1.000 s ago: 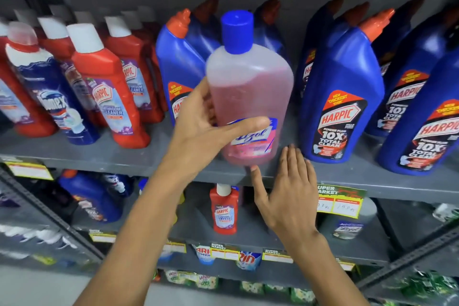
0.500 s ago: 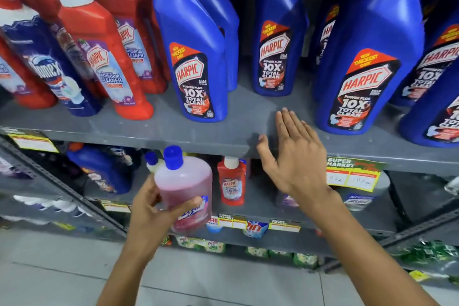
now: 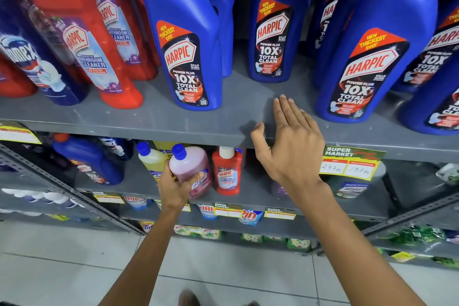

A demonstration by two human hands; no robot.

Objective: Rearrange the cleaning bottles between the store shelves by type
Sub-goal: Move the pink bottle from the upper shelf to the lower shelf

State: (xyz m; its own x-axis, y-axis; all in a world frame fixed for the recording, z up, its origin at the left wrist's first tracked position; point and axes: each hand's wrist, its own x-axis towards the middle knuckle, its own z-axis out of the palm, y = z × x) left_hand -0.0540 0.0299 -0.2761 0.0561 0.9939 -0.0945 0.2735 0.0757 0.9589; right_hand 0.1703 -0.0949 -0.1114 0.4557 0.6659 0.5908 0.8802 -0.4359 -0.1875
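Observation:
My left hand (image 3: pixel 175 187) grips a pink Lizol bottle (image 3: pixel 192 169) with a blue cap, holding it at the front of the lower shelf (image 3: pixel 248 200). It sits between a yellow bottle (image 3: pixel 151 160) with a blue cap and a small red Harpic bottle (image 3: pixel 227 171). My right hand (image 3: pixel 289 146) rests flat with fingers spread on the front edge of the upper shelf (image 3: pixel 173 122), holding nothing. Large blue Harpic bottles (image 3: pixel 188 40) and red Harpic bathroom cleaner bottles (image 3: pixel 82 40) stand on that upper shelf.
A dark blue Domex bottle (image 3: pixel 32 62) stands at the upper left. A blue Harpic bottle (image 3: pixel 87 159) lies on the lower shelf's left. A yellow price tag (image 3: pixel 350 164) hangs on the upper shelf edge. Detergent packs (image 3: pixel 249 216) fill shelves below. Tiled floor (image 3: pixel 223 268) is underneath.
My left hand has carried the pink bottle from the upper shelf down onto the lower shelf, beside the yellow bottle. My right hand has stayed on the upper shelf's edge.

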